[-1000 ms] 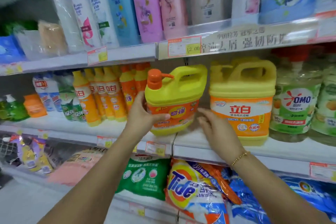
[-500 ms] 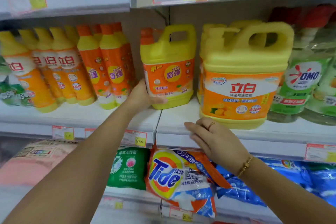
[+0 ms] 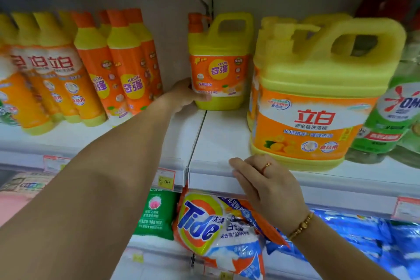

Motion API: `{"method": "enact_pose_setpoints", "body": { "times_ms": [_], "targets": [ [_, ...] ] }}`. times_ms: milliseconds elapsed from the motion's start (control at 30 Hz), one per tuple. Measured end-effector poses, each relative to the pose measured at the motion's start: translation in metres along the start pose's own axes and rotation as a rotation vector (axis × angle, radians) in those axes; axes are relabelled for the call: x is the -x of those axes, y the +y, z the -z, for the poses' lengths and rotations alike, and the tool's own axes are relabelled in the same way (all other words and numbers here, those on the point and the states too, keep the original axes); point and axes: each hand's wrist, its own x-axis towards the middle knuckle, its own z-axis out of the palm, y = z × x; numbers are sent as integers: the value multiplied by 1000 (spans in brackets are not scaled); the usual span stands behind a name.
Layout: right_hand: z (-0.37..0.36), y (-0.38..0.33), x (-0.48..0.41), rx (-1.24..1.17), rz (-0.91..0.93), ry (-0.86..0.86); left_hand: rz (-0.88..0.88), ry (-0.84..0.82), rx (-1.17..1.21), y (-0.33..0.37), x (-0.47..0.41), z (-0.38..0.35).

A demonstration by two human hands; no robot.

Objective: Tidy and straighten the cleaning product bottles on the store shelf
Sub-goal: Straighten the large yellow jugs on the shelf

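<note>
The small yellow plastic detergent jug (image 3: 219, 68), with an orange pump cap and an orange label, stood upright on the white store shelf (image 3: 218, 143). It sat far back from the front edge, near the back wall and just right of the seam between two shelf boards. The left hand (image 3: 186, 95) gripped its lower left corner, thumb laid across the bottom of the label; the other fingers wrapped round the side and were mostly hidden.

The right hand (image 3: 261, 179) rested on the shelf's front edge, fingers relaxed, close together and lying over the lip, holding nothing. It wore a ring and, at the wrist, a gold bead bracelet (image 3: 301, 226).

A large yellow plastic jug with a white and orange label (image 3: 318, 102) stood close to the front edge, right of the small jug and apart from it, just behind the right hand. A crowded row of slim orange and yellow bottles (image 3: 95, 70) filled the shelf's left part, and a green bottle with a white and red label (image 3: 395, 116) stood at its right end.

Below the front edge lay an orange and white washing powder bag (image 3: 204, 227), a green bag (image 3: 154, 211) to its left and shiny blue bags (image 3: 363, 234) to its right. A price tag (image 3: 167, 180) was fixed to the lip.
</note>
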Motion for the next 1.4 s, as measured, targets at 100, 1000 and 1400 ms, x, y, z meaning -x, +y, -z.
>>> {"method": "enact_pose_setpoints", "body": {
  "times_ms": [100,1000,1400],
  "targets": [
    [-1,0,0,8,-7,26,-2,-17,5,-1,-9,-1],
    [0,-134,107,-407,-140,-913,397,188,-341,-129,422,-31],
    [-18,-196,154,-49,6,-1298,522,47,93,-174,489,-100]
  ]
}}
